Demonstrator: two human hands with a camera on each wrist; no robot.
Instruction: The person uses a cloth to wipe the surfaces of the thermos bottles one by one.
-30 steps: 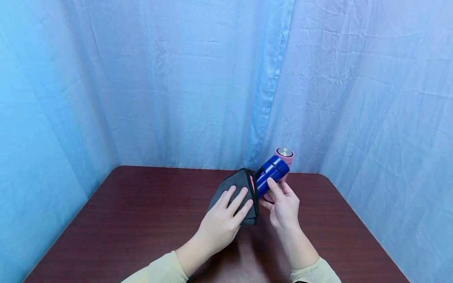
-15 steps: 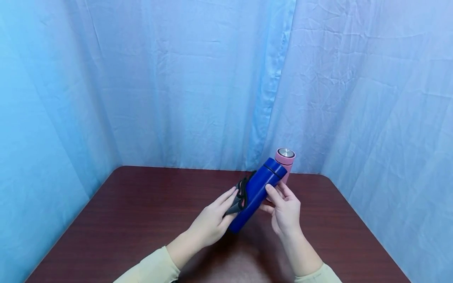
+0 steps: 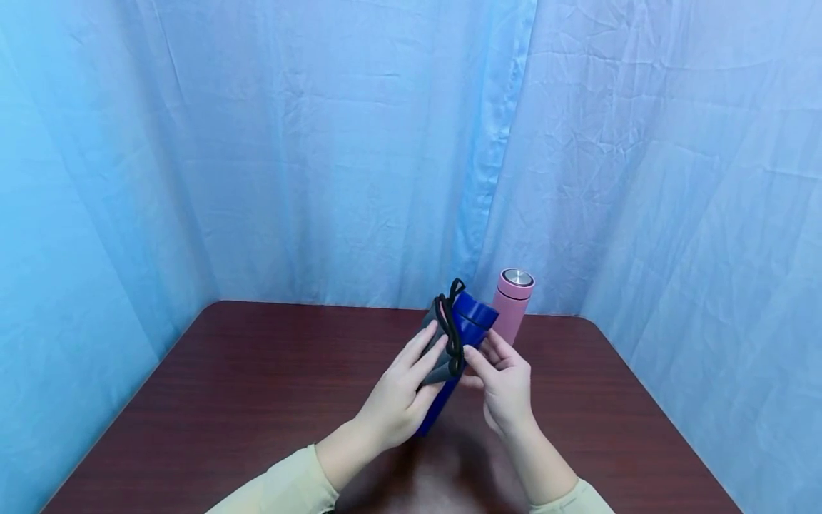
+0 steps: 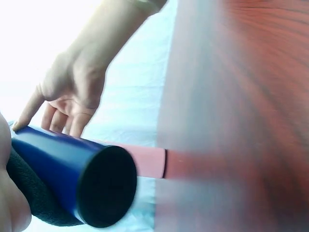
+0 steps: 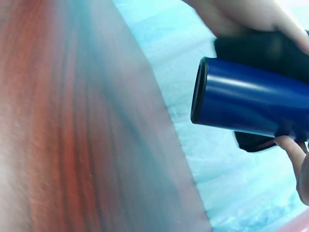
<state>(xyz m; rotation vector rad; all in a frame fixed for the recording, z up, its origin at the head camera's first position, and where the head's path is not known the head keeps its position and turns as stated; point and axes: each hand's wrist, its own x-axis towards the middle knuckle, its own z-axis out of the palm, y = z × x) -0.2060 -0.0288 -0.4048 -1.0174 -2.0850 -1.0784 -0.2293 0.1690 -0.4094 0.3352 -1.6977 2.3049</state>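
A glossy blue thermos bottle (image 3: 475, 314) is held tilted over the table, its cap end up and to the right; the left wrist view shows its dark round base (image 4: 108, 186). My right hand (image 3: 509, 389) grips it near the upper part, thumb in front and fingers behind. A dark grey cloth (image 3: 440, 373) with black edging, a black loop and some pink inside lies bunched along the bottle's left side. My left hand (image 3: 398, 400) holds this cloth against the bottle, fingers laid across it. In the right wrist view the dark cloth (image 5: 260, 53) shows behind the bottle.
A pink thermos bottle (image 3: 511, 314) with a silver-topped lid stands upright just behind the right hand. The dark red wooden table (image 3: 257, 400) ends at light blue curtains (image 3: 321, 178) at the back and both sides.
The cloth, first spread over the blue bottle's lower part, was drawn down to its left side, baring the bottle, and is now higher along it. The bottle has shifted left from the pink one.
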